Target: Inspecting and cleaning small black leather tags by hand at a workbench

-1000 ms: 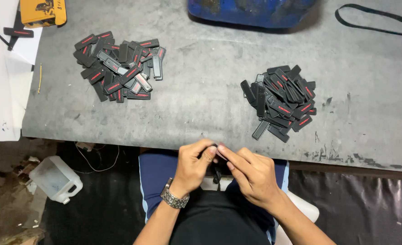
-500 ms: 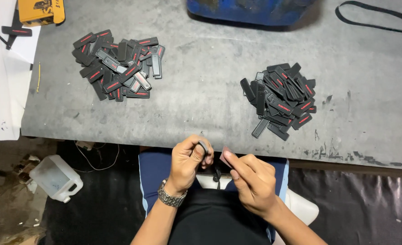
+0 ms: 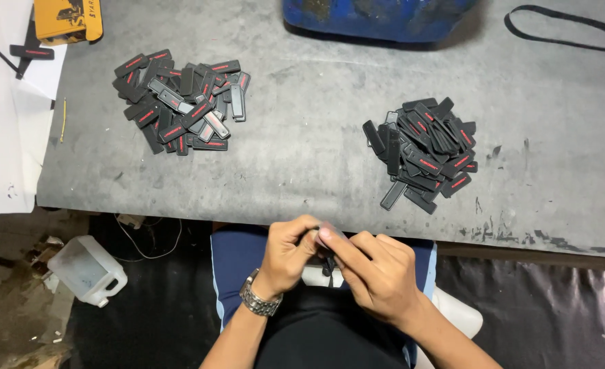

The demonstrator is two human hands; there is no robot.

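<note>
Grey worktable (image 3: 316, 171): fills upper frame, scuffed, front edge just above the hands.

Blue bulky object (image 3: 377, 15): 12 o'clock, cut off by the top edge, resting on the table.

White sheet surface (image 3: 2, 137): 9 o'clock, beside the table, dark cords across it.

Left pile of black tags (image 3: 179, 102): 10 o'clock, flat oblong pieces with red stripe marks, a few grey ones mixed in. Unchanged from half a second ago.

Right pile of black tags (image 3: 422, 150): 2 o'clock, same oblong shape, red marks, loosely heaped. Likewise unchanged.

White plastic jug (image 3: 87, 270): 8 o'clock, on the floor below the table edge.

Yellow box (image 3: 66, 19): 11 o'clock, rectangular, dark print on the lid, at the table corner.

Black loop strap (image 3: 562, 34): 1 o'clock, lying flat.

Right hand (image 3: 377, 273): 6 o'clock, over the lap; fingers curled, thumb tip pressed on the small dark piece (image 3: 328, 260). Half a second ago parted from the other hand, now closed back against it.

Left hand (image 3: 290, 254): 6 o'clock, wristwatch (image 3: 258, 301) below; fingertips pinched on the same piece. Piece mostly hidden between both hands, off the table; hands rejoined, handling of that single piece continuing.
</note>
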